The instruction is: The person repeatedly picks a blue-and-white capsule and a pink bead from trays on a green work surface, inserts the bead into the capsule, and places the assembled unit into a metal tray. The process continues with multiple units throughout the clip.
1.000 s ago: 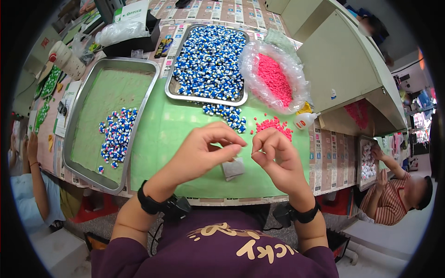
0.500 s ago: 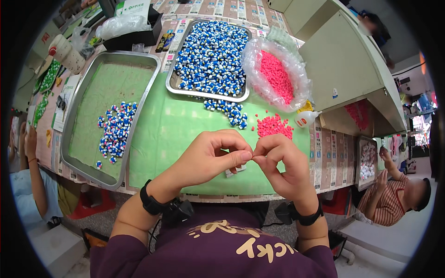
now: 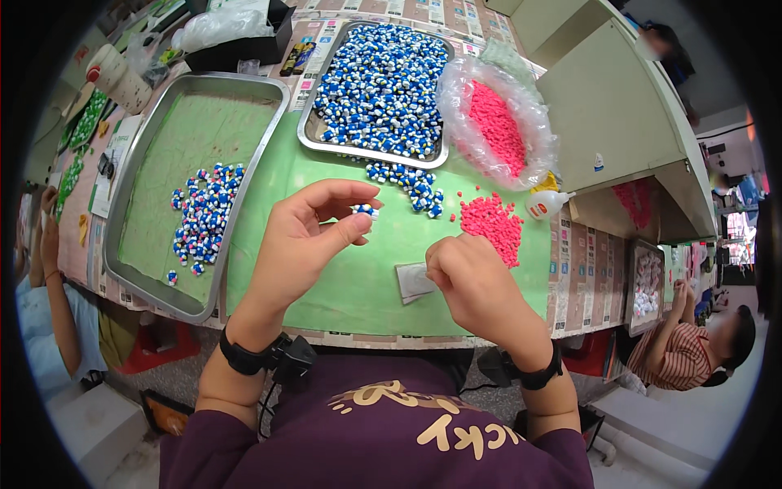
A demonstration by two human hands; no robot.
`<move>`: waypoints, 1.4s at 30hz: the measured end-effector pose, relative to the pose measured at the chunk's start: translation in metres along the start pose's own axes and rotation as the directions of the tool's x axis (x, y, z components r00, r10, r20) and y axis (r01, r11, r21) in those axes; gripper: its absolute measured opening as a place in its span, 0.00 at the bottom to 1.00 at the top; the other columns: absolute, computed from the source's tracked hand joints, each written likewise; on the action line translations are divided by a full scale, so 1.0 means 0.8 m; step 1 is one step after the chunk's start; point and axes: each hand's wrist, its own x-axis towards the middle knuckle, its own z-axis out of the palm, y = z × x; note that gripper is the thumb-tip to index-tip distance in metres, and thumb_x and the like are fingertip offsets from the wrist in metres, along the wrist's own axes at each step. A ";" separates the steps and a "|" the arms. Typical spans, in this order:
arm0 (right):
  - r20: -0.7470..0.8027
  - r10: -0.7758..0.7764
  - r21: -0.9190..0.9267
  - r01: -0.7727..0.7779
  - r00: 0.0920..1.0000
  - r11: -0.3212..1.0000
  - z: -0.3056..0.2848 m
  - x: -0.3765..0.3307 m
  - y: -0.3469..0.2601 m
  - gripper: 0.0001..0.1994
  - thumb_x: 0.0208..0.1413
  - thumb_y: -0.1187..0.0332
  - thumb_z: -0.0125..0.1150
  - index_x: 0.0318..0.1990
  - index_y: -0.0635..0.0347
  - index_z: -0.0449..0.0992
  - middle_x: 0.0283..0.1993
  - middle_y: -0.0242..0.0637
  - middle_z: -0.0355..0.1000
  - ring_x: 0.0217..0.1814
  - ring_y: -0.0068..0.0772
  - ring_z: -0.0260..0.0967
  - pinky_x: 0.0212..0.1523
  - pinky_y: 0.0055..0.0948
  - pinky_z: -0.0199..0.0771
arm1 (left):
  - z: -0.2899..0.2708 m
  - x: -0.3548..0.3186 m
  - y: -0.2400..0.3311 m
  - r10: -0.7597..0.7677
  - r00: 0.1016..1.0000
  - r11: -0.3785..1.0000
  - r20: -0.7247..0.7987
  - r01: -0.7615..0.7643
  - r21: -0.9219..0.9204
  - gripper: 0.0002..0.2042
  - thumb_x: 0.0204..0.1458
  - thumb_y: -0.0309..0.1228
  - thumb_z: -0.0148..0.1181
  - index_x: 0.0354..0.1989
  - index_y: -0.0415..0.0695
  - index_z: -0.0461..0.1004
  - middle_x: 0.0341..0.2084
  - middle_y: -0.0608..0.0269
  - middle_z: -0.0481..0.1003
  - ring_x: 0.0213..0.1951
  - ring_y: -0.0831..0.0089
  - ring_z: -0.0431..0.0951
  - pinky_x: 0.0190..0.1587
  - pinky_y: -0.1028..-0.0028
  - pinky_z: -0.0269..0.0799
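Observation:
My left hand (image 3: 303, 238) pinches a small blue-and-white piece (image 3: 364, 211) between thumb and fingertips, above the green mat (image 3: 342, 297). My right hand (image 3: 481, 281) is closed, its fingertips at the edge of a small greyish-white pad (image 3: 414, 282) lying on the mat. Whatever those fingers may hold is hidden. Just beyond the right hand is a heap of small pink pieces (image 3: 494, 224). Loose blue-and-white pieces (image 3: 411, 189) lie past the left hand, in front of a full metal tray (image 3: 371, 153). A second metal tray (image 3: 113, 236), on the left, contains blue-and-white pieces with pink parts (image 3: 204, 216).
A clear plastic bag (image 3: 454, 110) of pink pieces stands at the back right, near a small white squeeze bottle (image 3: 544, 205). A pale cabinet (image 3: 623, 114) borders the right side. A black box (image 3: 236, 53) sits far left. Other people work on both sides.
My hands have parted. The left moved left and up with the blue-and-white piece; the right came down to the pad, which is now more exposed.

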 end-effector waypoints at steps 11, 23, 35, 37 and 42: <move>-0.021 0.062 0.166 -0.058 0.998 0.984 -0.010 0.003 -0.010 0.10 0.44 0.82 0.56 0.30 0.57 0.64 0.31 0.34 0.67 0.36 0.39 0.66 0.41 0.32 0.60 | 0.006 -0.004 -0.006 0.013 1.000 0.994 0.009 -0.012 -0.110 0.14 0.52 0.18 0.61 0.48 0.35 0.74 0.41 0.58 0.77 0.42 0.74 0.78 0.47 0.75 0.76; -0.405 0.195 0.549 0.066 0.893 0.833 -0.025 0.024 -0.037 0.12 0.55 0.83 0.59 0.30 0.60 0.61 0.36 0.38 0.69 0.34 0.24 0.65 0.34 0.22 0.66 | 0.059 -0.006 0.001 0.051 0.997 0.961 0.062 -0.032 -0.275 0.14 0.50 0.16 0.64 0.45 0.35 0.73 0.39 0.59 0.77 0.42 0.74 0.79 0.46 0.75 0.77; -0.467 0.267 0.515 0.014 0.843 0.857 -0.014 0.023 -0.042 0.15 0.52 0.81 0.63 0.30 0.58 0.59 0.35 0.37 0.67 0.35 0.25 0.64 0.37 0.24 0.64 | 0.075 -0.015 0.002 0.434 0.901 0.892 -0.010 -0.428 0.147 0.11 0.47 0.14 0.64 0.40 0.36 0.77 0.38 0.56 0.77 0.40 0.73 0.79 0.44 0.75 0.78; -0.446 0.288 0.526 -0.012 0.848 0.850 -0.017 0.021 -0.041 0.16 0.51 0.81 0.64 0.30 0.58 0.59 0.34 0.35 0.65 0.35 0.25 0.63 0.38 0.24 0.64 | 0.068 -0.015 0.002 0.495 0.867 0.846 0.054 -0.495 0.198 0.14 0.46 0.11 0.64 0.41 0.36 0.77 0.38 0.55 0.76 0.40 0.71 0.78 0.41 0.75 0.78; -0.289 0.341 0.646 -0.081 0.895 0.759 -0.035 0.017 -0.025 0.18 0.49 0.81 0.66 0.30 0.57 0.58 0.33 0.32 0.62 0.37 0.24 0.62 0.41 0.25 0.64 | 0.043 -0.011 0.005 0.581 0.810 0.758 0.083 -0.575 0.308 0.11 0.45 0.12 0.64 0.36 0.37 0.77 0.36 0.55 0.77 0.35 0.73 0.78 0.36 0.79 0.75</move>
